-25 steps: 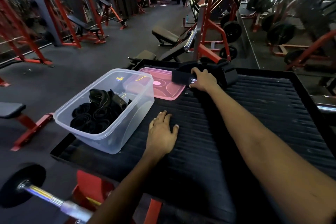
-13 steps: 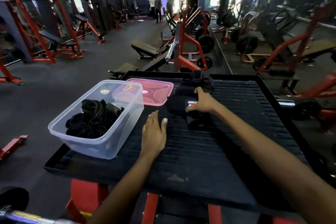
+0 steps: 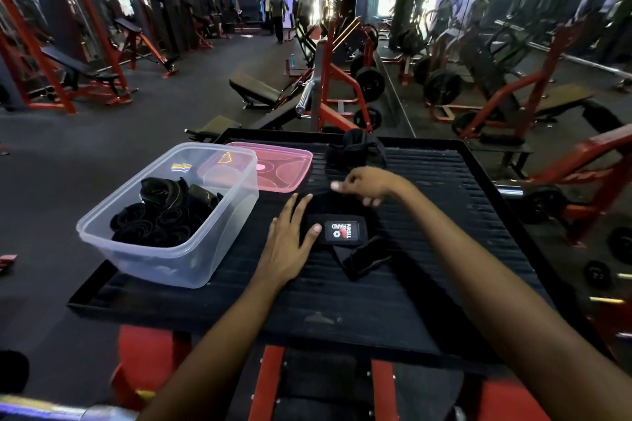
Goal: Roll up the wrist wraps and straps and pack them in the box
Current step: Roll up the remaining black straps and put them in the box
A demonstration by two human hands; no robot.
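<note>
A black wrist wrap (image 3: 345, 232) with a white and red label lies flat on the ribbed black platform (image 3: 444, 249), its strap tail trailing toward me. My left hand (image 3: 287, 243) rests flat and open beside it, thumb touching the wrap's left end. Just beyond the wrap hovers my right hand (image 3: 366, 186), fingers curled and blurred; whether it pinches the fabric is unclear. The clear plastic box (image 3: 164, 260) stands at the platform's left and holds several rolled black wraps (image 3: 160, 215). More unrolled black wraps (image 3: 355, 147) are heaped at the far edge.
A pink lid (image 3: 280, 167) lies behind the box. The platform has a raised rim and sits on a red frame. Red gym machines, benches and weight plates surround it. People stand far off near the bright doorway.
My right hand dragged the labelled wrap from the far heap toward me and laid it at mid platform. My left hand slid right to meet it. The camera view tilted up.
</note>
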